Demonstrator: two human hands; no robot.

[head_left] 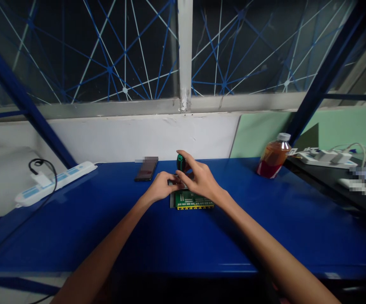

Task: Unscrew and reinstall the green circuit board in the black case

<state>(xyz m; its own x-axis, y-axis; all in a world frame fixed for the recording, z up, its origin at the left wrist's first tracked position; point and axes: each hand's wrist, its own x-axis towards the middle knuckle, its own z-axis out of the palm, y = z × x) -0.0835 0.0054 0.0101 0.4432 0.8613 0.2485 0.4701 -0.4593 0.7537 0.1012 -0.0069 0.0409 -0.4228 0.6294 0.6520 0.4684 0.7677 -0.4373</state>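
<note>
A green circuit board [192, 199] with a yellow strip along its near edge lies on the blue table, its far part hidden under my hands. Above it stands a screwdriver [179, 162], roughly upright, with a black and green handle. The fingers of my right hand [198, 176] are closed around that handle. Just to the left, my left hand [162, 185] has its fingertips pinched together low beside the screwdriver, over the board. What lies between those fingertips is hidden, and so is the screwdriver's tip.
A dark phone [147, 169] lies behind my left hand. At the left, a white power strip [56, 184] has a plug and black cable in it. A drink bottle [274, 156] stands at the back right, near another power strip [327, 159]. Blue metal posts flank the table [183, 240].
</note>
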